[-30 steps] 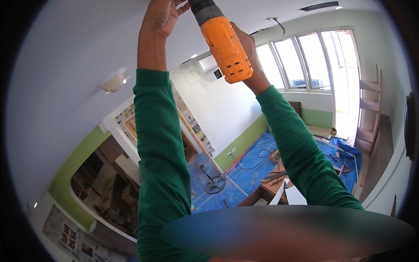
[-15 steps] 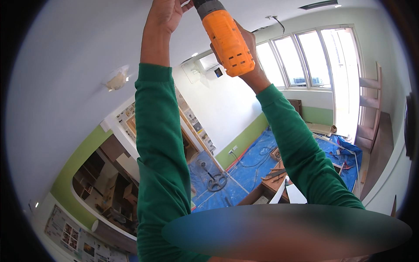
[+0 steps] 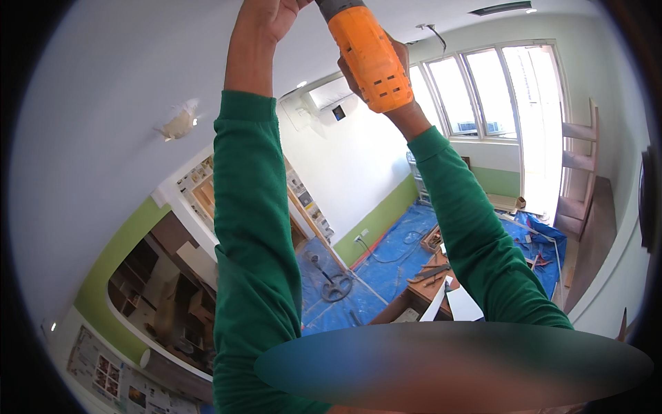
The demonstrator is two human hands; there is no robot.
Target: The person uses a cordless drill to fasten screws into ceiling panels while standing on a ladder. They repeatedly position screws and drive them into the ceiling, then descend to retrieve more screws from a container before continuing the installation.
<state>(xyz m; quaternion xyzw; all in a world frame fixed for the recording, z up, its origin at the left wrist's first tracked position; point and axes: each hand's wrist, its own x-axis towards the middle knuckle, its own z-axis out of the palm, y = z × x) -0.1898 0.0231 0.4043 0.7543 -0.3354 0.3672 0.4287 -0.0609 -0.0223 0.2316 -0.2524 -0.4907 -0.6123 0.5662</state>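
Observation:
Overhead, my right hand [image 3: 398,61] grips an orange power drill [image 3: 372,58] with a dark front end. The drill points up toward the white ceiling [image 3: 124,76], and its tip runs past the top edge of the picture. My left hand [image 3: 276,17] is raised beside the drill's front end; its fingers are mostly cut off by the top edge, so what they hold, if anything, is hidden. Green sleeves cover both my arms.
Blue sheeting [image 3: 324,303] covers the floor below. A wooden box or bench [image 3: 407,303] bears tools and a white piece. A round-based stand [image 3: 336,287] rests on the sheet. Wires [image 3: 436,34] hang from the ceiling near the windows [image 3: 476,93]. Wooden shelving [image 3: 579,162] leans at the right.
The drill and my right hand have shifted slightly right and up in the view. My left hand has also shifted slightly right and up. The room view has tilted a little.

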